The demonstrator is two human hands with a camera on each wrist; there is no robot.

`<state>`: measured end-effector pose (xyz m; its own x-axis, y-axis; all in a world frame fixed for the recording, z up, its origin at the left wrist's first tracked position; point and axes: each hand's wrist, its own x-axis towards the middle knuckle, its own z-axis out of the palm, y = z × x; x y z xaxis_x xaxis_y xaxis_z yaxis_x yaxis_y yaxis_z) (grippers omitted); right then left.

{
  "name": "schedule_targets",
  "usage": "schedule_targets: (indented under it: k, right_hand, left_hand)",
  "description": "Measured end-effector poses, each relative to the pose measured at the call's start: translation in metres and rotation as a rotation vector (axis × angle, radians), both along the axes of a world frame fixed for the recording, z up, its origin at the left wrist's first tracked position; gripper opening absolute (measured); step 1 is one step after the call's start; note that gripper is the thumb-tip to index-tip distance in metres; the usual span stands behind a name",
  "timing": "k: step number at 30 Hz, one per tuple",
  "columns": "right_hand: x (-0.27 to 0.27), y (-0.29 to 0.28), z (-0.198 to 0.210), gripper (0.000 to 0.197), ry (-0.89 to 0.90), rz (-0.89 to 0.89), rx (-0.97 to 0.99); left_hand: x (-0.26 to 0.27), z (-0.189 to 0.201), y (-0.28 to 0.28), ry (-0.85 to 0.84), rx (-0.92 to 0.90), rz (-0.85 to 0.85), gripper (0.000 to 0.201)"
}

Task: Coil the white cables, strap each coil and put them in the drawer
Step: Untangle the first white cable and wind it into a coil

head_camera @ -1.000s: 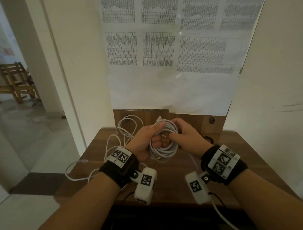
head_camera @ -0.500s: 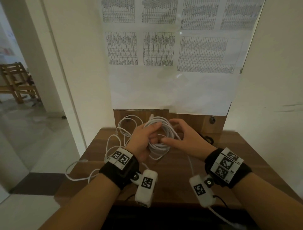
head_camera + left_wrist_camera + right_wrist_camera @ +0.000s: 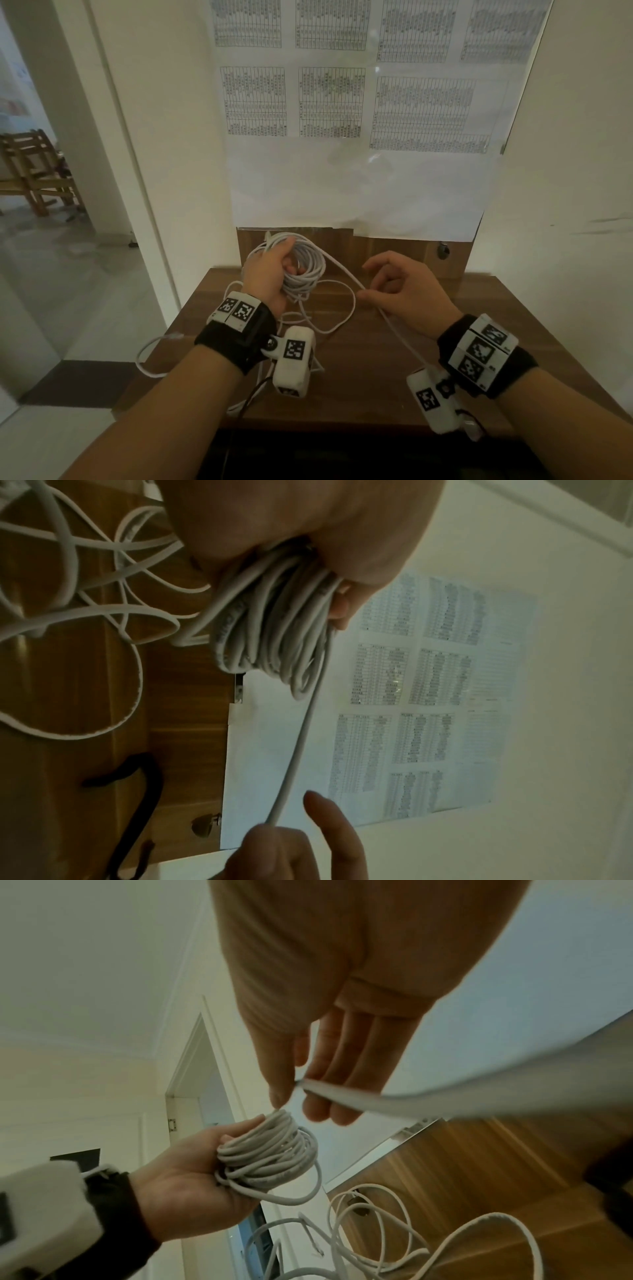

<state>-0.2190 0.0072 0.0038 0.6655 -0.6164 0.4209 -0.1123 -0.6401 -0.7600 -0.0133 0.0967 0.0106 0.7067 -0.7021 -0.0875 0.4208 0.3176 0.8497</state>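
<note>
My left hand (image 3: 270, 270) grips a white cable coil (image 3: 306, 265) of several turns above the back of the wooden table (image 3: 359, 370). The coil (image 3: 270, 631) fills the left wrist view, and in the right wrist view the coil (image 3: 270, 1156) sits in the left palm. A free strand (image 3: 346, 274) runs from the coil to my right hand (image 3: 394, 287), which pinches it between thumb and fingers. The strand (image 3: 294, 750) is stretched straight; the pinched strand (image 3: 342, 1093) passes the right fingers. Loose white cable loops (image 3: 329, 308) lie on the table under the hands.
More loose cable (image 3: 150, 353) hangs off the table's left edge. A black strap (image 3: 137, 791) lies on the wood near the back panel. Printed sheets (image 3: 342, 102) cover the wall behind. A doorway with a wooden chair (image 3: 34, 171) opens to the left.
My right hand has drawn away from the coil to the right, pulling a strand out straight. The left hand has lifted the coil slightly toward the back.
</note>
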Motion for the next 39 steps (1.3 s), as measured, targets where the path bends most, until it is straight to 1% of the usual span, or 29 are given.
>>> schedule_targets:
  k: [2,4,6,8,12,14,17,18,20,23,25,28,30,32,34,36,39]
  right_hand:
    - [0.0,0.001,0.003,0.022,0.077,0.06,-0.045]
    - [0.002,0.005,0.006,0.01,0.224,0.106,-0.121]
    - [0.005,0.009,0.006,0.01,0.332,0.115,-0.163]
    - [0.007,0.01,0.005,0.01,0.357,0.085,-0.157]
    - [0.012,0.01,0.0,0.01,0.368,0.019,-0.121]
    - [0.013,0.012,0.001,0.012,0.356,0.023,-0.092]
    - [0.014,0.016,0.004,0.028,0.292,0.117,0.077]
    - [0.013,0.017,0.005,0.032,0.272,0.134,0.104]
    - [0.013,0.017,0.007,0.03,0.247,0.134,0.064]
    - [0.018,0.011,0.001,0.023,0.173,0.083,0.023]
    - [0.023,0.008,-0.005,0.019,0.059,0.029,0.057]
    - [0.028,0.006,-0.009,0.024,-0.152,-0.074,0.086]
    - [0.027,0.006,-0.003,0.028,-0.278,-0.135,0.147]
    - [0.026,0.003,0.003,0.027,-0.337,-0.183,0.227]
    - [0.023,-0.002,0.007,0.022,-0.281,-0.193,0.237]
    - [0.017,-0.004,0.007,0.015,-0.142,-0.161,0.17]
    - [0.01,-0.003,0.005,0.011,0.038,-0.064,0.092]
  left_hand:
    - [0.004,0.001,0.0,0.013,-0.011,0.02,0.019]
    - [0.005,0.0,-0.001,0.006,-0.014,0.0,0.018]
    - [0.005,-0.001,-0.001,-0.016,-0.011,-0.052,0.016]
    - [0.003,-0.001,-0.001,-0.016,-0.025,-0.109,0.015]
    - [0.0,0.001,0.002,0.063,-0.063,-0.22,0.011]
    - [-0.001,0.001,0.002,0.056,-0.066,-0.235,0.01]
    - [0.003,0.001,0.001,-0.019,-0.051,-0.161,0.015]
    - [0.005,0.001,0.001,-0.043,-0.047,-0.133,0.016]
    - [0.009,0.0,0.002,-0.036,-0.051,-0.12,0.017]
    - [-0.001,-0.004,0.004,-0.031,-0.058,-0.19,0.016]
    - [-0.013,-0.009,0.004,-0.063,-0.06,-0.219,0.014]
    - [-0.023,-0.012,0.001,-0.106,-0.063,-0.208,0.013]
    - [-0.023,-0.014,-0.002,-0.135,-0.041,-0.176,0.014]
    - [-0.023,-0.016,-0.003,-0.128,-0.047,-0.166,0.015]
    - [-0.022,-0.016,-0.002,-0.117,-0.059,-0.152,0.018]
    - [-0.019,-0.016,-0.002,-0.114,-0.069,-0.113,0.021]
    - [-0.013,-0.015,-0.004,-0.104,-0.09,-0.03,0.02]
